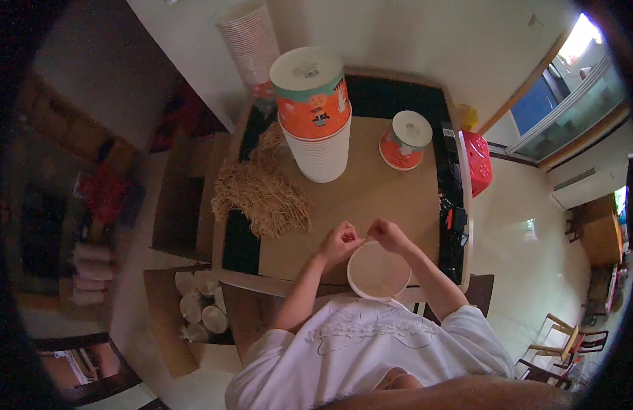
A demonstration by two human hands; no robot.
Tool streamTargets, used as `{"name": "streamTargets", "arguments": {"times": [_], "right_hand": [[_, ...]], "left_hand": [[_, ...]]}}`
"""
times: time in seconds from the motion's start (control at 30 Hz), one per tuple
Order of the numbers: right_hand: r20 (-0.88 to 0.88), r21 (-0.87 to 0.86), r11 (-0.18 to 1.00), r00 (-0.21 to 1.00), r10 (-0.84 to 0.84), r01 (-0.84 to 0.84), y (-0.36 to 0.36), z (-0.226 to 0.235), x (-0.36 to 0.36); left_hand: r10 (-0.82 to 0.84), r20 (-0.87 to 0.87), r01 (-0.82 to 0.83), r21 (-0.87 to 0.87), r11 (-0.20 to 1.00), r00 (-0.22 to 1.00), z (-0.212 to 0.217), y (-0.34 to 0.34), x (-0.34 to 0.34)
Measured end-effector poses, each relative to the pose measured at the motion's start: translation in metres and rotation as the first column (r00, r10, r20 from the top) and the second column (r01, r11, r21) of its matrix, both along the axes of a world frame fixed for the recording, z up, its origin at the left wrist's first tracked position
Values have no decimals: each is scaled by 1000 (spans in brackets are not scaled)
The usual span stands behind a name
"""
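Both hands meet at the far rim of a white, round paper tub (378,272) near the table's front edge, its mouth facing me. The fingers of my left hand (341,240) are pinched together at the rim's left side. Close beside it, my right hand (389,236) is closed too, fingertips against the rim. Something thin and pale seems to lie between the fingertips, too small to name. To the left a heap of tan, stringy raffia (265,197) spreads over the cardboard sheet (364,198).
Beyond my hands rises a tall stack of orange, green and white paper tubs (316,116), upside down. A smaller upturned tub (404,142) stands at the right. Another cup stack (248,41) leans at the back left. On the floor, a cardboard box (170,314) holds several white tubs.
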State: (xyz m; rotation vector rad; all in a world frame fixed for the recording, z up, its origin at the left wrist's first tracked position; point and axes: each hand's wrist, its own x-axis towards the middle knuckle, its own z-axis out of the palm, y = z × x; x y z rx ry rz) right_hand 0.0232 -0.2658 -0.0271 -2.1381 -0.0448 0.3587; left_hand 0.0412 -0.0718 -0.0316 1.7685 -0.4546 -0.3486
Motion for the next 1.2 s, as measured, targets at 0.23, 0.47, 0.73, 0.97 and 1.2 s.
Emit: {"name": "streamTargets", "arguments": {"times": [0.23,0.47,0.73,0.97,1.2], "right_hand": [[-5,-58,998,1000,29,-29,6,7,0],[60,-39,999,998,25,-23,7,7,-1],[41,-42,999,999,5,-3,4,2,0],[-132,26,999,991,38,-34,-3,1,4],[-16,-49,999,1000,11,-12,7,7,-2]], "left_hand": [[-69,208,52,83,995,976,8,4,5],[-106,284,62,160,985,953,12,-6,-1],[-20,261,3,66,998,965,0,-15,-8],[0,-154,-17,-107,994,988,-14,-18,-14],[-129,-764,-236,-348,907,632,-20,-15,-11]]}}
